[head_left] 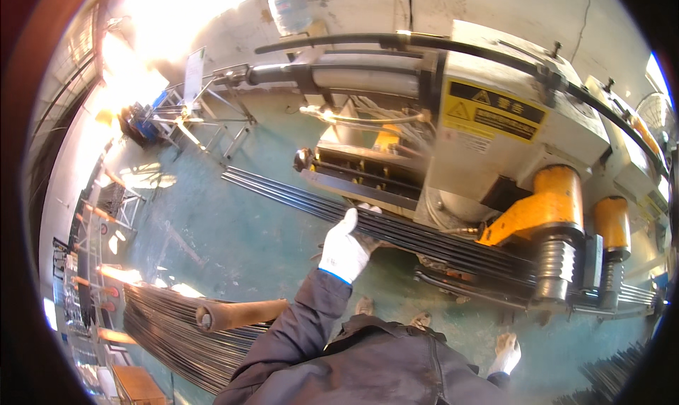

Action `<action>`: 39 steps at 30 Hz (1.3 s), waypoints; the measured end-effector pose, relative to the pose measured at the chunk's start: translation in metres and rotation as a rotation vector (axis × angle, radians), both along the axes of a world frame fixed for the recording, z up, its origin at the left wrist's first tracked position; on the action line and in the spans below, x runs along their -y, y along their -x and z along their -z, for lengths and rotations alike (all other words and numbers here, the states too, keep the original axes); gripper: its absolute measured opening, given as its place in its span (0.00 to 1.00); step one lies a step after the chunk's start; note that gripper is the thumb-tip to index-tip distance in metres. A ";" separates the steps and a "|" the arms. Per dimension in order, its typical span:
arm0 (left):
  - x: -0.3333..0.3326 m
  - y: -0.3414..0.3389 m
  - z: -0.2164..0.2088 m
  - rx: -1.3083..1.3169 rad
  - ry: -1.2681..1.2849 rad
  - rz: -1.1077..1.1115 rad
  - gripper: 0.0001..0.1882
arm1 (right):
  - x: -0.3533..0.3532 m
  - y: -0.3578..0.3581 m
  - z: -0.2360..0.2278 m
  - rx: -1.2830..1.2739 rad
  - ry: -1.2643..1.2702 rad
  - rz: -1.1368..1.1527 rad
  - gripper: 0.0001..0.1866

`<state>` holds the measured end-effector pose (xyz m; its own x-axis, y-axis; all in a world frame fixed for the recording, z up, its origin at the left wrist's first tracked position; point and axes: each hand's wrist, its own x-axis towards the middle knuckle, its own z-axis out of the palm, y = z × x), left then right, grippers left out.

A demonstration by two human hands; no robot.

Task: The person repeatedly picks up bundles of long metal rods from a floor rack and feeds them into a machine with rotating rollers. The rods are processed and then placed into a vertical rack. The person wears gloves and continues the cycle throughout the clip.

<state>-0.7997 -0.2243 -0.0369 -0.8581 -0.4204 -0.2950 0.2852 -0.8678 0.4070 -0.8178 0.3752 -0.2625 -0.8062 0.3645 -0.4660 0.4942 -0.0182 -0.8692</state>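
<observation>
My left hand [345, 251], in a white glove with a blue cuff edge, is closed round a bundle of long dark metal rods [424, 241]. Its thumb lies along the near side, and fingertips show at the far side. The rods slant from the middle left down to the right, under the orange clamp arms [537, 206] of a large machine [488, 101]. Low at the right, my right hand [506, 351], also gloved, hangs beside my body with fingers loosely apart. It touches nothing that I can see.
A stack of long thin rods [191, 327] lies at the lower left with a brown cardboard tube [240, 314] over it. More dark rods [619, 373] are at the lower right. A metal-framed stand [201, 119] is at the far left, and a ribbed metal cylinder [554, 271] sits below the clamp.
</observation>
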 end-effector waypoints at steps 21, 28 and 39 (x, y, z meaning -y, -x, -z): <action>0.458 -0.123 0.029 0.227 0.546 -0.343 0.21 | 0.109 -0.178 0.020 0.173 -0.158 -0.099 0.17; 0.427 -0.125 0.004 0.446 0.655 -0.196 0.31 | 0.123 -0.157 -0.007 0.203 -0.278 -0.105 0.18; 0.388 -0.108 -0.001 0.432 0.209 -0.597 0.45 | 0.060 0.005 0.061 0.164 -0.303 -0.577 0.18</action>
